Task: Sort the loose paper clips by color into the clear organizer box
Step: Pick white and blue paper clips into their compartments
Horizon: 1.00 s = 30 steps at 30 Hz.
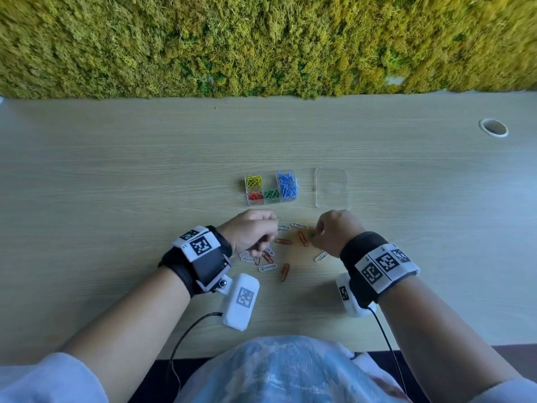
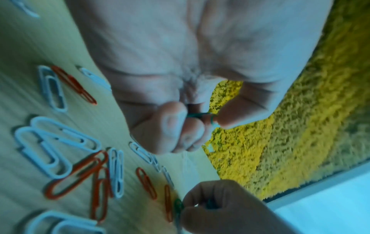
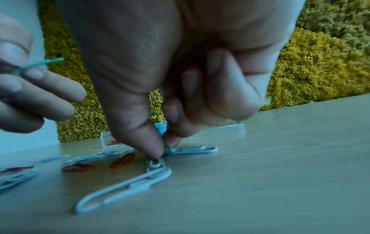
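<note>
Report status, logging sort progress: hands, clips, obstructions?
Left hand pinches green clip. Right hand pinching green clip on table. Organizer box open. Nothing blocking.

Soft, even daylight fills the head view — the table (image 1: 145,170) is bright with only faint shadows, and the clear lid (image 1: 331,189) shows a pale sheen. Wide-angle distortion bows the table's far edge. Both wrist views carry a cold blue-green cast and motion blur — the left hand (image 2: 180,71) and right hand (image 3: 180,63) loom large and soft, with near paper clips (image 3: 124,188) smeared.
</note>
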Each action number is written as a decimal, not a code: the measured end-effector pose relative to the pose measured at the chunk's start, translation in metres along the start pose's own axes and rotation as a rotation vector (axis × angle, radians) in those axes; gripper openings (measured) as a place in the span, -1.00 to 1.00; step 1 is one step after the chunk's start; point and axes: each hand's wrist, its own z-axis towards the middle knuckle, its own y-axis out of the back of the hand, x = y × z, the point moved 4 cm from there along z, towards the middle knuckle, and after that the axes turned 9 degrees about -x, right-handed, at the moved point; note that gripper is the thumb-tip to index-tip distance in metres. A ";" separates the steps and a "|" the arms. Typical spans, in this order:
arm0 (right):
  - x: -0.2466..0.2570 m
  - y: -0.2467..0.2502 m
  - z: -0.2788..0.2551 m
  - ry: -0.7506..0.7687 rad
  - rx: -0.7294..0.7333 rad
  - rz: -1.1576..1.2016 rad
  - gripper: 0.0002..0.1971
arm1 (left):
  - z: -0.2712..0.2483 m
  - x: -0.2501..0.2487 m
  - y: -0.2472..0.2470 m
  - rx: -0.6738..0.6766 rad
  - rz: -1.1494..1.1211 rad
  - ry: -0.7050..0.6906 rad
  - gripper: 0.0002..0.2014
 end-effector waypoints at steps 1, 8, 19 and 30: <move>0.000 0.000 0.001 0.003 0.010 0.000 -0.76 | 0.001 0.001 0.002 0.005 -0.136 0.007 -0.90; -0.006 -0.001 0.000 -0.179 0.238 1.100 -0.84 | 0.002 0.009 0.017 0.004 -0.539 -0.016 -0.82; 0.023 0.010 0.019 -0.089 0.308 0.647 -0.71 | 0.012 0.025 0.021 -0.189 0.100 0.049 -0.77; 0.089 0.038 0.064 0.259 0.034 -0.159 -0.76 | 0.003 0.025 0.026 -0.214 0.485 -0.037 -0.91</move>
